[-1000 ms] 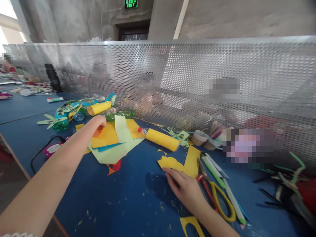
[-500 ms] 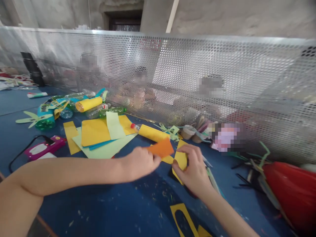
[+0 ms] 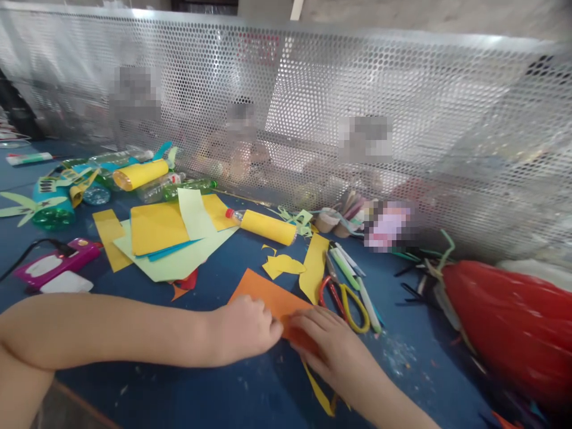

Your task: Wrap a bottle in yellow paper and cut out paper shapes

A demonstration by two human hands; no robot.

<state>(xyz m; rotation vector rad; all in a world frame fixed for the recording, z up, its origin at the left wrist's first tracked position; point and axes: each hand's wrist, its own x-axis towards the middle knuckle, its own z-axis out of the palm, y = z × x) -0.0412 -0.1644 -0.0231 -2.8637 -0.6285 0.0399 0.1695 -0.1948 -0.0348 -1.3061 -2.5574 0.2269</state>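
Note:
A sheet of orange paper [image 3: 261,289] is between my two hands, low over the blue table. My left hand [image 3: 245,328] is closed on its near edge. My right hand [image 3: 326,336] has its fingers over the sheet's right end with the thumb beneath, gripping it. Part of the sheet is hidden by the hands. A cut-out yellow paper frame [image 3: 319,393] shows partly under my right hand. Just beyond that hand lie scissors with red and yellow handles [image 3: 360,310]. Yellow paper scraps [image 3: 283,264] and a curved yellow piece [image 3: 315,262] are nearby.
Yellow and pale green sheets [image 3: 156,229] are stacked at left centre. A yellow-wrapped bottle [image 3: 268,226] lies behind. More bottles [image 3: 149,173] stand or lie at the back left, near a magenta glue gun-like device [image 3: 67,262]. A perforated metal screen [image 3: 313,119] borders the table; a red bag [image 3: 504,322] sits right.
My left hand has brought the orange paper nearer and lower. My right hand has left the yellow paper and now grips the orange sheet. The view has tilted down.

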